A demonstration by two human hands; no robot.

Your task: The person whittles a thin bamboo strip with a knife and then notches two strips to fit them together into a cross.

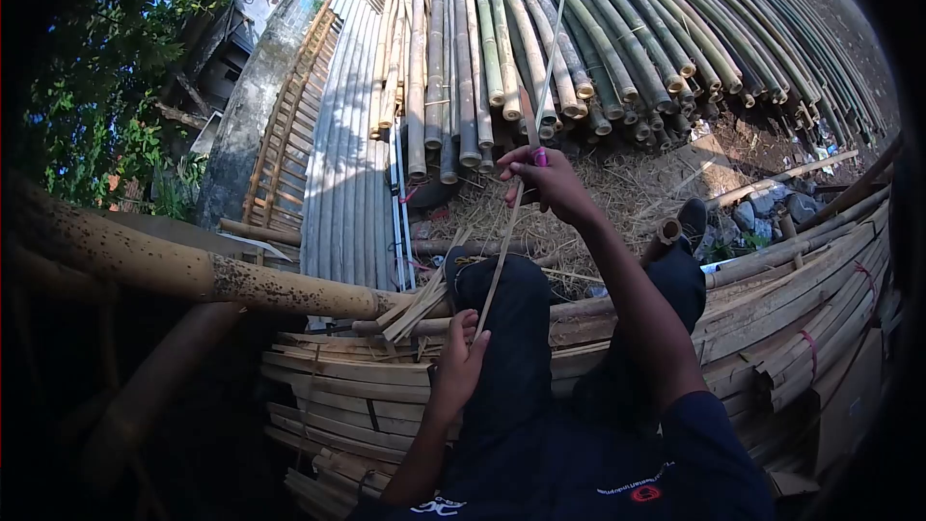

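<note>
A long thin bamboo strip (501,260) slants up from my lap toward the bamboo poles. Its lower end sits between the thumb and fingers of my left hand (453,371), low over my thigh. Farther up, my right hand (548,183) grips a knife (528,118) with a pink band at its handle, the blade pointing away from me along the strip. The strip passes right at the fingers of that hand. Beside my left knee lies a bundle of thin split strips (422,307).
Long bamboo poles (579,29) are stacked ahead, cut ends toward me. Corrugated sheets (342,145) and a bamboo ladder-like frame (285,135) lean left by a wall. A thick bamboo pole (193,265) crosses at left. Split bamboo slats (781,318) surround my seat; shavings (617,198) cover the ground.
</note>
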